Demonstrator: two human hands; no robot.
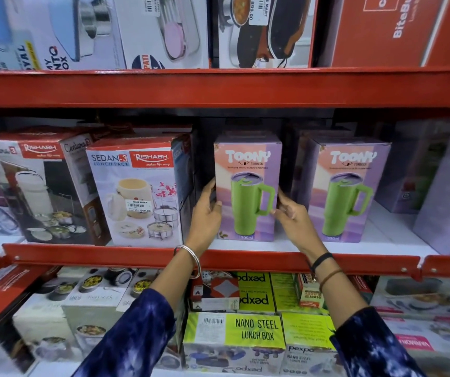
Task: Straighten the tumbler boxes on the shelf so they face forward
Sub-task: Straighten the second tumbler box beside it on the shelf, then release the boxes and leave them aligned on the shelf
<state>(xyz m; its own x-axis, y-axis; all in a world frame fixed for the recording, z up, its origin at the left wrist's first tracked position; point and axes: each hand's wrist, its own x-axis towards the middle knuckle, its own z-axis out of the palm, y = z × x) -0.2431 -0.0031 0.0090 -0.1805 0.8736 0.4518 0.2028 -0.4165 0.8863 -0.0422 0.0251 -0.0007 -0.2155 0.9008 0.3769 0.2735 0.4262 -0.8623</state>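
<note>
Two purple and pink Toony tumbler boxes with a green mug printed on the front stand on the middle shelf. The left tumbler box [247,170] faces straight forward; my left hand [206,213] grips its left edge and my right hand [290,213] grips its right edge. Apart from it to the right stands the second tumbler box [347,186], turned slightly so its left side shows. More purple boxes [419,170] sit behind and to the right, with their sides toward me.
A Sedan-3 lunch pack box [134,189] stands just left of my left hand, with another Rishabh box [36,186] beyond it. The red shelf lip [245,258] runs below my wrists. Lunch box cartons [256,330] fill the shelf underneath, and more boxes sit above.
</note>
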